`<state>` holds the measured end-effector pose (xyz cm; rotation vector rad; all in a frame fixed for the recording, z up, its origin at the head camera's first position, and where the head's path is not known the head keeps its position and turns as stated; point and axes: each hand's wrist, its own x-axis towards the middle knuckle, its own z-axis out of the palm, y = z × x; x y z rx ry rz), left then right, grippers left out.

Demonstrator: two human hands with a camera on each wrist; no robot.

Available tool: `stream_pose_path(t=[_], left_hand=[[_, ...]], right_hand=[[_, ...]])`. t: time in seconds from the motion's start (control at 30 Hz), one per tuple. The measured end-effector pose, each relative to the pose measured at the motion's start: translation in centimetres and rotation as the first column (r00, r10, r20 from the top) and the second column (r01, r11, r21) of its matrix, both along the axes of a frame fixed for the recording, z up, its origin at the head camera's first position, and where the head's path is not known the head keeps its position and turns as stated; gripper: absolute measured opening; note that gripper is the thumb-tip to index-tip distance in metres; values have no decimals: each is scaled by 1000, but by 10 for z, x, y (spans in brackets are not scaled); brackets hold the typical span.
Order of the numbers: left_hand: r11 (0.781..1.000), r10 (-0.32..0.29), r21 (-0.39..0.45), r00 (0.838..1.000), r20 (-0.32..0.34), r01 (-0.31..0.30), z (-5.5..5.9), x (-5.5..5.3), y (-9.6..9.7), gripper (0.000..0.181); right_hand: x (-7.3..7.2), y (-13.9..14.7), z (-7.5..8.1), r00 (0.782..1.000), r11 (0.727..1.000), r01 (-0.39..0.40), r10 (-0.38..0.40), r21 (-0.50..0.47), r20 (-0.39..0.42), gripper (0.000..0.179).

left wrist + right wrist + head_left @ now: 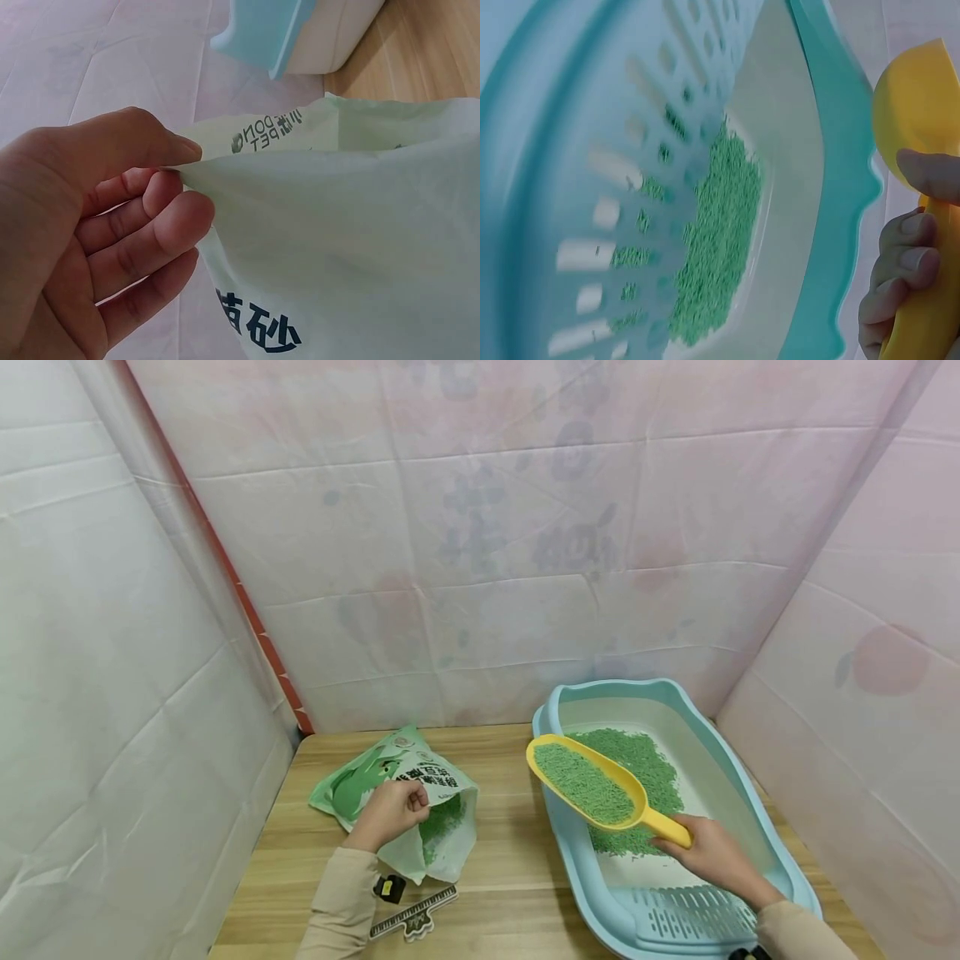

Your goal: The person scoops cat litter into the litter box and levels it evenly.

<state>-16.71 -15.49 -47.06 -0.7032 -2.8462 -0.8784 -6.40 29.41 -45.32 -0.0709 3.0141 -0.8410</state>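
My left hand [392, 810] pinches the rim of an opened bag of green litter pellets [362, 779] between thumb and fingertips; the left wrist view shows the pale bag wall [337, 217] stretched from that pinch. Green pellets [442, 822] lie in the bag's mouth. My right hand [708, 853] grips the handle of a yellow scoop [670, 827] heaped with green pellets. The scoop is held over the left side of a light-blue litter box [564, 852]. Inside the box a layer of green pellets [720, 240] covers part of the white floor.
A slotted blue grate [686, 914] spans the near end of the litter box. On the wooden table [510, 868] near my left forearm lies a long ruler-patterned clip [415, 917]. White printed sheets [480, 568] enclose the table at the back and both sides.
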Motion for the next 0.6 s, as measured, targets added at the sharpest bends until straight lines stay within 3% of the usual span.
stream_pose_path(t=[0.2,0.6], left_hand=[[1000,0,5,1000,-2,0,0,0,0,15],[1000,2,-8,1000,-13,-2,0,0,0,14]], right_hand=[[3,14,3,1000,1000,25,-25,-1,3,14],[4,45,3,997,988,76,-75,134,-10,15]])
